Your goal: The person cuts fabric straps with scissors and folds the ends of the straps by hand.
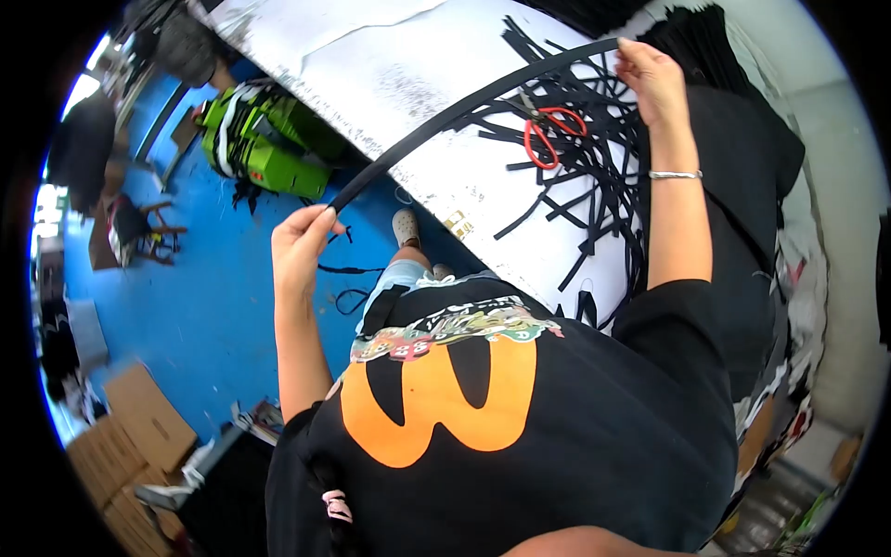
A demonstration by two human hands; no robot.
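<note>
A long black fabric strip is stretched between my two hands, slanting across the table's edge. My left hand pinches its lower end over the blue floor, and a short black tail shows below the fingers. At the upper right, my right hand pinches the other end above the table. Beneath the strip lies a tangled pile of cut black strips. Red-handled scissors rest on that pile, their blades partly hidden among the strips.
The white table has a worn, speckled edge. Black folded fabric is stacked at the right. A green machine or bundle stands on the blue floor, with a stool farther left. Cardboard boxes sit lower left.
</note>
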